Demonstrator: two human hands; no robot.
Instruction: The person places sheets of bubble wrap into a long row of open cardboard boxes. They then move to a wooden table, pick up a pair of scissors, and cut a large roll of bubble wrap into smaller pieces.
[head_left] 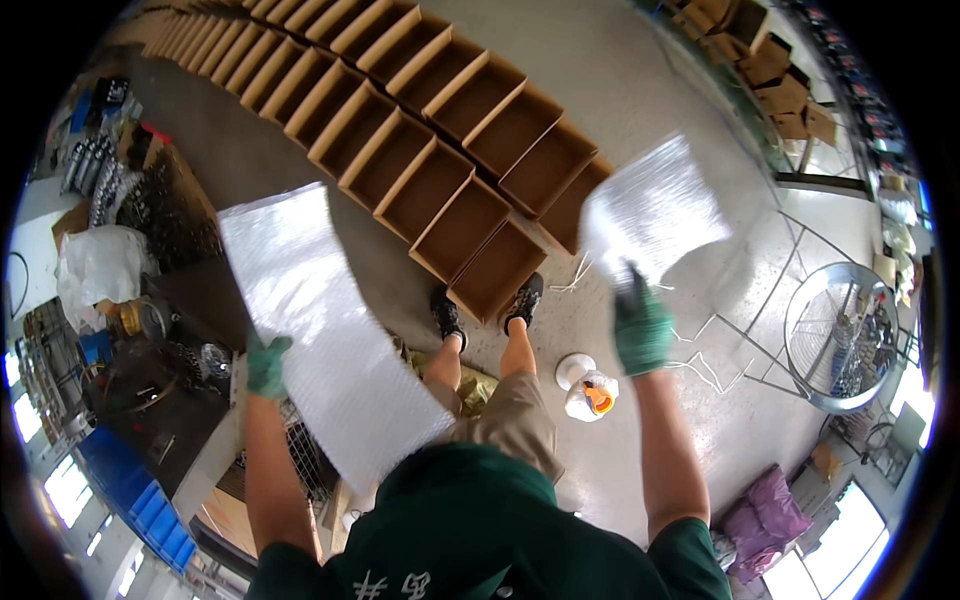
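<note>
My left hand (267, 367), in a green glove, is closed on the left edge of a long sheet of bubble wrap (325, 320) that hangs down in front of me. In my right hand (641, 330), gloved in green with dark fingertips, is a shorter piece of bubble wrap (655, 215), pinched at its lower edge and blurred by motion. Beyond my feet stand two long rows of open cardboard boxes (495, 270); the insides of the nearest ones show only brown card.
A tape dispenser with an orange part (597, 399) sits on the floor by my right leg. To the right is a large round fan (840, 335) beside a metal frame. A cluttered dark workbench (165, 420) and blue bins (130, 490) flank my left. Loose white strings (710, 368) lie about.
</note>
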